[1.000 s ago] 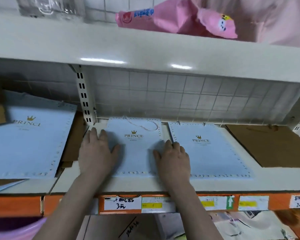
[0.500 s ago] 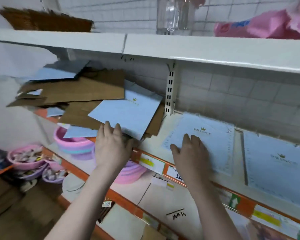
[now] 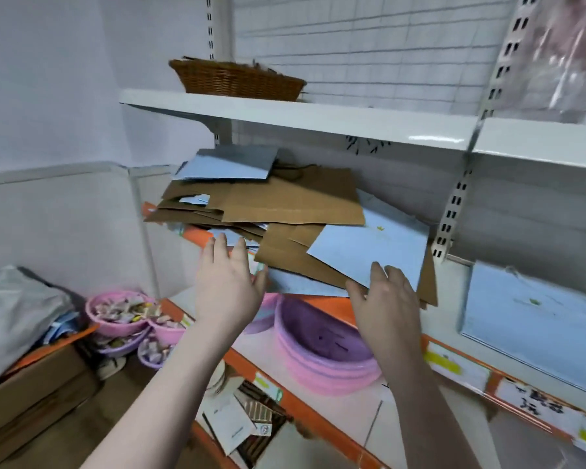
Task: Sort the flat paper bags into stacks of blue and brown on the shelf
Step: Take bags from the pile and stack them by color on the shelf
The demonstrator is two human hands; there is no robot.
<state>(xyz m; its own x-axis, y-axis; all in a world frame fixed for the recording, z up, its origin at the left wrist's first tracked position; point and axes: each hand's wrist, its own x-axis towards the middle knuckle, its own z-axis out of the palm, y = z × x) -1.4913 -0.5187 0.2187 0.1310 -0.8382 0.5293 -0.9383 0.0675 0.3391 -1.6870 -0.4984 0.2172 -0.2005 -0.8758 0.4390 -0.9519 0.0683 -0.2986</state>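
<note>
A messy pile of flat blue and brown paper bags lies on the left bay of the shelf (image 3: 450, 275). A large brown bag (image 3: 295, 201) tops the pile, and a blue bag (image 3: 372, 255) juts out at its front right. My left hand (image 3: 229, 282) hovers open before the pile's front edge, fingers straight, holding nothing. My right hand (image 3: 384, 299) is at the front corner of that blue bag, fingertips against its edge; whether they grip it I cannot tell. A sorted blue bag (image 3: 535, 313) lies flat in the right bay.
A wicker basket (image 3: 237, 77) sits on the upper shelf (image 3: 318, 118). Pink and purple plastic tubs (image 3: 322, 350) stand on the lower shelf under the pile. Small pink bowls of items (image 3: 122, 311) and a cardboard box (image 3: 31, 384) are at lower left.
The view has swung left from the sorted blue bags to the mixed pile. Both hands left the flat blue bag and moved left to the pile's front edge.
</note>
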